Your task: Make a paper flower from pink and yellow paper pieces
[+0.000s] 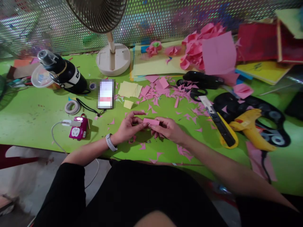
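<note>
A small folded pink paper strip (151, 121) is pinched between both my hands just above the green table (30, 116). My left hand (129, 126), with a white watch on its wrist, grips the strip's left end with closed fingers. My right hand (167, 128) holds the right end, fingers curled under it. Pink paper scraps (163, 91) lie scattered on the table just beyond my hands.
A yellow glue gun (251, 127) and yellow utility knife (219, 121) lie to the right, black scissors (201, 82) behind them. A phone (106, 94), tape roll (72, 107), pink power strip (77, 127), black bottle (63, 73) and fan base (113, 59) sit left. Folded pink paper pieces (201, 47) pile at the back.
</note>
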`<action>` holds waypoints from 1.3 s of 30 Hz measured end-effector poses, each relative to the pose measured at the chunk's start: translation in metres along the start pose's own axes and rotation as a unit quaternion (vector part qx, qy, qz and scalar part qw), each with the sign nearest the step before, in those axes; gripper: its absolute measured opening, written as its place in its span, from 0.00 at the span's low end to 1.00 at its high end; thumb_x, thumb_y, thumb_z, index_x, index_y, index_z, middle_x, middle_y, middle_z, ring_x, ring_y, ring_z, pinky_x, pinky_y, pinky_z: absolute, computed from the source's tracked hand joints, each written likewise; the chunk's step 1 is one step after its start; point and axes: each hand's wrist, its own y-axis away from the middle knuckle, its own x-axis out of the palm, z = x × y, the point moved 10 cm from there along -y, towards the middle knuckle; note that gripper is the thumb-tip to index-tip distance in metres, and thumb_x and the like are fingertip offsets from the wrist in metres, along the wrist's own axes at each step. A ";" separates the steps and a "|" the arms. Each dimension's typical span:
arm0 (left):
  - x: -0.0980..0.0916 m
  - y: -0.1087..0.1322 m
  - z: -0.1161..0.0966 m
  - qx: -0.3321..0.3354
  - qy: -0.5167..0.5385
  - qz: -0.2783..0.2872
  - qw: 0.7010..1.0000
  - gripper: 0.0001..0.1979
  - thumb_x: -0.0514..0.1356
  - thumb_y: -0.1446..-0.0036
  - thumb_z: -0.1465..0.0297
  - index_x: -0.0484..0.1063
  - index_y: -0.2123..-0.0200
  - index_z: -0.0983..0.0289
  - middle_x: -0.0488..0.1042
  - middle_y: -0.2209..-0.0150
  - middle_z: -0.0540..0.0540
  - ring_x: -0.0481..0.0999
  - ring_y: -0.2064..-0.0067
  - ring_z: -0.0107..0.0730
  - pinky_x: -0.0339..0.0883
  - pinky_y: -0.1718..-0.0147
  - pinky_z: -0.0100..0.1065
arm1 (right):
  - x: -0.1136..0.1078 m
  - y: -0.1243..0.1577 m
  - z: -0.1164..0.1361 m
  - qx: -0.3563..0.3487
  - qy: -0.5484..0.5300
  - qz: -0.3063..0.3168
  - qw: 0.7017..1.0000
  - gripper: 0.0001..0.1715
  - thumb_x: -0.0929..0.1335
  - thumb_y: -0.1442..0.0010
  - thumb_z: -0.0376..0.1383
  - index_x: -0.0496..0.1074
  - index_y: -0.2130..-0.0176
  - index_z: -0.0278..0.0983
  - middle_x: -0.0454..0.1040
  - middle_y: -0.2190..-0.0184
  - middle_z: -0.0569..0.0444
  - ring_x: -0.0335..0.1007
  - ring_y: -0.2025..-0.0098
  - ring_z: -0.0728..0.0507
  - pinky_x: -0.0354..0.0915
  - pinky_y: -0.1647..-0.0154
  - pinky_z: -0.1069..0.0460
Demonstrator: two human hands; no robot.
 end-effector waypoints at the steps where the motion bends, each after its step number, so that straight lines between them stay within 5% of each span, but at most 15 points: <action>1: 0.000 0.000 -0.001 0.001 -0.006 -0.002 1.000 0.29 0.74 0.46 0.61 0.68 0.47 0.66 0.79 0.68 0.50 0.80 0.67 0.25 0.72 0.65 0.28 | 0.002 0.000 -0.001 0.003 -0.009 0.005 1.000 0.16 0.74 0.39 0.47 0.75 0.61 0.37 0.76 0.77 0.56 0.71 0.79 0.50 0.64 0.84 0.57; 12: -0.013 -0.009 -0.008 -0.007 0.013 -0.011 1.000 0.29 0.75 0.48 0.58 0.67 0.50 0.65 0.81 0.70 0.49 0.82 0.68 0.26 0.75 0.63 0.30 | -0.019 -0.002 0.003 -0.022 -0.027 -0.009 0.999 0.12 0.74 0.42 0.43 0.74 0.71 0.39 0.78 0.77 0.55 0.73 0.79 0.49 0.71 0.82 0.55; 16: -0.012 -0.008 -0.010 -0.002 -0.001 -0.012 1.000 0.27 0.74 0.46 0.61 0.67 0.50 0.65 0.81 0.69 0.50 0.82 0.68 0.26 0.75 0.64 0.28 | -0.018 -0.001 0.003 -0.014 -0.025 -0.011 1.000 0.14 0.73 0.39 0.46 0.75 0.69 0.39 0.79 0.76 0.54 0.72 0.81 0.50 0.64 0.87 0.57; 20: -0.004 -0.003 -0.006 -0.026 -0.027 0.012 0.999 0.31 0.75 0.47 0.65 0.67 0.44 0.66 0.81 0.66 0.53 0.82 0.66 0.27 0.73 0.65 0.26 | -0.012 -0.001 0.001 -0.008 -0.005 -0.009 1.000 0.16 0.73 0.38 0.47 0.75 0.68 0.39 0.79 0.76 0.54 0.73 0.80 0.50 0.67 0.84 0.58; 26: 0.002 0.000 0.002 -0.064 -0.052 0.055 0.995 0.35 0.72 0.44 0.63 0.64 0.38 0.66 0.80 0.70 0.49 0.76 0.75 0.22 0.67 0.74 0.24 | -0.007 0.000 0.003 -0.040 0.052 0.011 0.998 0.18 0.72 0.35 0.49 0.73 0.69 0.38 0.78 0.76 0.55 0.74 0.79 0.50 0.71 0.81 0.56; 32: -0.006 -0.008 -0.004 -0.047 -0.049 0.065 0.996 0.36 0.73 0.46 0.67 0.64 0.37 0.68 0.83 0.66 0.54 0.83 0.66 0.28 0.74 0.64 0.27 | -0.016 0.002 0.009 -0.046 0.060 -0.006 0.997 0.18 0.72 0.36 0.50 0.74 0.70 0.40 0.77 0.78 0.54 0.72 0.80 0.49 0.71 0.84 0.54; 39: -0.027 -0.015 -0.017 -0.022 0.016 -0.009 1.000 0.36 0.74 0.46 0.66 0.67 0.38 0.67 0.84 0.57 0.60 0.84 0.54 0.37 0.78 0.57 0.34 | -0.037 0.005 0.007 -0.035 -0.065 -0.110 0.991 0.15 0.74 0.38 0.48 0.76 0.68 0.41 0.80 0.74 0.54 0.74 0.79 0.50 0.68 0.84 0.56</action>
